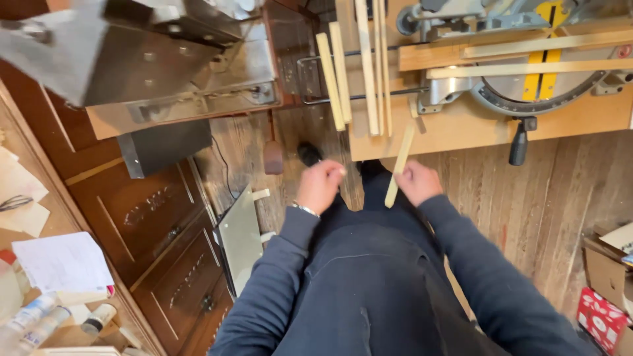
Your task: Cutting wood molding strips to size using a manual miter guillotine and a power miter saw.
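- Right hand (pixel 417 182): fingers (pixel 407 173) curled narrow around a thin wooden strip (pixel 399 166), gripping near its middle.
- Left hand (pixel 321 185): fingers (pixel 333 173) closed into a loose fist; whether anything lies inside cannot be told from this blurred view.
- Strip: held tilted, upper end just touching or overlapping the front edge of the table (pixel 461 132), lower end hanging below that edge, over the plank floor (pixel 560 198).
- Probable handling: light, stiff along its length yet slender enough to snap if bent hard; dry, unslippery surface; best held near the middle for balance, or at both ends for control.
- Look: pale raw wood, long, narrow, flat, square-cut ends.
- On the table: more pale strips (pixel 339 76) lying side by side at its left part, a mitre saw (pixel 541 72) at its right.
- Left of the table: dark wooden drawers (pixel 165 231).
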